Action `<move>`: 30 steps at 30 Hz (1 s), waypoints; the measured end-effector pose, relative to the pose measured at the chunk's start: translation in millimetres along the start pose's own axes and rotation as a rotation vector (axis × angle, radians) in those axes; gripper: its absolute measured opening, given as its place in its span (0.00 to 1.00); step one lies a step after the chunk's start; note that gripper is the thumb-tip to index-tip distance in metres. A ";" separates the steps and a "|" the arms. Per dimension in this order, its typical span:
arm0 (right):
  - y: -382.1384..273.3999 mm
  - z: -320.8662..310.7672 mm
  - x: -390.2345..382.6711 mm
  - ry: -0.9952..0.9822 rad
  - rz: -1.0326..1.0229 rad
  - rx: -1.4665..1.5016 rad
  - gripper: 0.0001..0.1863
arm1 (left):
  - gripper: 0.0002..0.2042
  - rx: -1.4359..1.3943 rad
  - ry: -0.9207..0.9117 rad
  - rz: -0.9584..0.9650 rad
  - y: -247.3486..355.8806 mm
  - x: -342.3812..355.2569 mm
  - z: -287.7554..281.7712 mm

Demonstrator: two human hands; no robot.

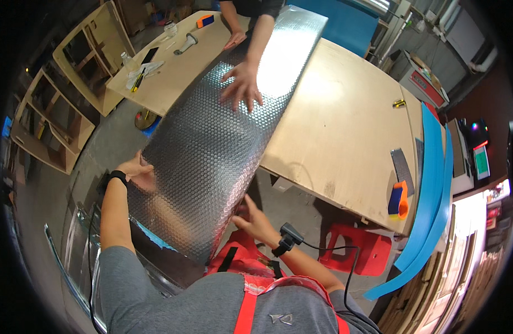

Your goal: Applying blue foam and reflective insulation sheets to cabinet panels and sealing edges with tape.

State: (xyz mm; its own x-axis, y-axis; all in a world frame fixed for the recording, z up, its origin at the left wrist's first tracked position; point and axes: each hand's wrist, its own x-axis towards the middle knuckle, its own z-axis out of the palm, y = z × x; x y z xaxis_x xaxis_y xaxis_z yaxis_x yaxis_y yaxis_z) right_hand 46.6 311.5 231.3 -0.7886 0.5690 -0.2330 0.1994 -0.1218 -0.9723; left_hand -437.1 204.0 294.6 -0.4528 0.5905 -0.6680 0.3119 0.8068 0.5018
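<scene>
A long silver bubble-foil sheet [195, 131] stretches from the far end of the table toward my body, its near end hanging past the table edge. My left hand [138, 171] is closed on its left edge, thumb on top. Along the right edge, my right hand [252, 219] curls its fingers against the side; the fingertips are partly hidden. A blue strip [152, 236] shows at the near left corner of the sheet. Across from me, another person's hand [244, 83] lies spread over the foil, and that person's other hand [234, 40] rests by its left edge.
Wooden tabletop [329, 122] lies to the right, bearing an orange-and-blue tool [398, 200] and a grey strip [402, 170]. Blue curved strips [432, 206] hang at its right end. A red stool [359, 249] stands below. Wooden frames [53, 119] stand at left; a cable runs from my right wrist.
</scene>
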 end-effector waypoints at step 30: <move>-75.2 -151.1 249.8 0.748 -0.115 -0.448 0.54 | 0.62 0.149 0.112 0.408 117.9 93.3 -21.2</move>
State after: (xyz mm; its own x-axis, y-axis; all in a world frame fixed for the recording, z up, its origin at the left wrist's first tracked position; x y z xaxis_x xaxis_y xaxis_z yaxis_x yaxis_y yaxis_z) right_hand -77.4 585.7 248.9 -0.2614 0.9609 0.0914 0.4752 0.2106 -0.8543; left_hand -460.3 353.8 303.1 -0.3529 0.8618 -0.3643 0.5968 0.5072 0.6218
